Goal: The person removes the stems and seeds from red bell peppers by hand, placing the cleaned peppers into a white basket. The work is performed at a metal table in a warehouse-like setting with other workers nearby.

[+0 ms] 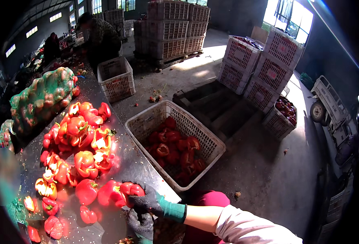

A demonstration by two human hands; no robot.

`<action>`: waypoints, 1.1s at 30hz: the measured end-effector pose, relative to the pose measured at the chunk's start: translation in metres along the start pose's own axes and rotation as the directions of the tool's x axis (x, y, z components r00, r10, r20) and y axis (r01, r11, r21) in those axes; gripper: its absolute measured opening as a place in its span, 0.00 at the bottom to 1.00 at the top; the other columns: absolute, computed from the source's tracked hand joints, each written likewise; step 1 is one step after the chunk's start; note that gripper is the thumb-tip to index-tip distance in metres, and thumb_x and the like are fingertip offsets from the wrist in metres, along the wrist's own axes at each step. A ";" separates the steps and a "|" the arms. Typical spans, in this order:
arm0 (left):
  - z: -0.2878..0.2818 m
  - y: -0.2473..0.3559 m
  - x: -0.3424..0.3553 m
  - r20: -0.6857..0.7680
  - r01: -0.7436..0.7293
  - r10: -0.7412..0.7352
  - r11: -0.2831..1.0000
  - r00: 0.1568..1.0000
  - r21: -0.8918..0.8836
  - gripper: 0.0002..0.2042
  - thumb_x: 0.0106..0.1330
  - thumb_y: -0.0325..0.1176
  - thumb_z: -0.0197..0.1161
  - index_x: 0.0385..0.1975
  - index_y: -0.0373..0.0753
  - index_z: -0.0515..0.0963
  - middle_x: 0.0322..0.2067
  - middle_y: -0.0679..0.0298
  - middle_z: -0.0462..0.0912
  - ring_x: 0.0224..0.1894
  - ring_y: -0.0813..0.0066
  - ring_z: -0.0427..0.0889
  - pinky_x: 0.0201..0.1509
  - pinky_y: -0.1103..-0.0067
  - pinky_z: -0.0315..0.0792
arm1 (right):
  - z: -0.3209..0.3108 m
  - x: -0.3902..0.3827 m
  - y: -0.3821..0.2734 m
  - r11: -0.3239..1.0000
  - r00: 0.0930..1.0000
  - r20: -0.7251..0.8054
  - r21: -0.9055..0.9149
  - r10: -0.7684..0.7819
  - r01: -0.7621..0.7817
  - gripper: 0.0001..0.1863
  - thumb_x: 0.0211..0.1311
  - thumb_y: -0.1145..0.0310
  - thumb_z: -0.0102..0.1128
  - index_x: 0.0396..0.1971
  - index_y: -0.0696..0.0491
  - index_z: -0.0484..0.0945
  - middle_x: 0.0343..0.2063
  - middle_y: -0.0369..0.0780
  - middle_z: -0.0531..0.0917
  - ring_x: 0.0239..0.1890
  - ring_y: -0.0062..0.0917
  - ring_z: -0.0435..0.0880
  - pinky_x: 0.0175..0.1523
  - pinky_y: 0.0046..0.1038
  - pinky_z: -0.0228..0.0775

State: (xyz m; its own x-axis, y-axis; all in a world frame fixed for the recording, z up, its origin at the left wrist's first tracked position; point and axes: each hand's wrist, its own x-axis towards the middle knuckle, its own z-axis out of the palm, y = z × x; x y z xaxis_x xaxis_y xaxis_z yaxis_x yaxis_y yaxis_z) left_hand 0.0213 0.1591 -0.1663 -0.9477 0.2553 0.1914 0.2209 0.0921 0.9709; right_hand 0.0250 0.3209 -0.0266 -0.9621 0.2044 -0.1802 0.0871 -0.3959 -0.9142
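Note:
My right hand [150, 201], in a dark grey glove with a green cuff, is closed on a red bell pepper [131, 191] at the metal table's near right edge. Just below it my left hand [141, 224], gloved alike, has curled fingers; whatever they may hold is hidden. Beside the held pepper lie more whole-looking red peppers [86, 192]. A heap of red bell peppers [79, 128], many cut open with pale insides showing, spreads across the metal table [136, 162]. To the right of the table, a pale plastic crate [173, 106] contains several red peppers [171, 148].
A full green mesh sack [43, 97] rests at the table's left. Beyond stand another crate [116, 79], stacked crates [173, 30] and pepper-filled crates [265, 69] beside dark pallets [220, 110]. A person [100, 38] works at the far end. A small truck [330, 99] is parked right.

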 end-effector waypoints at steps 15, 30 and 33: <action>-0.132 0.167 0.001 0.503 0.073 -0.516 0.744 0.693 0.664 0.27 0.62 0.47 0.64 0.57 0.39 0.73 0.34 0.47 0.84 0.38 0.47 0.84 0.41 0.63 0.76 | -0.113 0.031 -0.074 0.687 0.667 -0.445 -0.713 -0.598 0.140 0.38 0.59 0.70 0.64 0.68 0.60 0.58 0.65 0.50 0.66 0.65 0.35 0.68 0.65 0.29 0.62; -0.146 0.072 0.105 -0.202 0.243 -0.158 0.317 0.967 0.917 0.35 0.55 0.37 0.68 0.65 0.44 0.62 0.55 0.49 0.70 0.54 0.49 0.74 0.54 0.60 0.73 | 0.012 0.033 -0.030 0.494 0.785 0.258 -0.657 -0.563 0.570 0.14 0.62 0.82 0.55 0.46 0.57 0.82 0.41 0.43 0.86 0.46 0.25 0.85 0.51 0.25 0.76; -0.167 0.060 0.101 -0.130 0.148 -0.094 0.848 0.987 0.510 0.30 0.58 0.34 0.65 0.62 0.41 0.65 0.49 0.54 0.74 0.47 0.57 0.78 0.51 0.67 0.75 | 0.026 0.023 -0.026 0.655 0.832 0.268 -0.518 -0.487 0.550 0.16 0.61 0.86 0.54 0.48 0.60 0.80 0.44 0.44 0.85 0.47 0.27 0.84 0.53 0.26 0.75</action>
State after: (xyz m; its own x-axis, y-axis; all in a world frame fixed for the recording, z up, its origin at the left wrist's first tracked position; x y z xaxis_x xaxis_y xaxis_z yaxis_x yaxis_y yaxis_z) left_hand -0.0997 0.0293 -0.0649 -0.9861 0.1185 0.1162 0.1646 0.6063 0.7780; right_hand -0.0066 0.3125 0.0024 -0.9116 0.1231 0.3922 -0.3384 0.3170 -0.8860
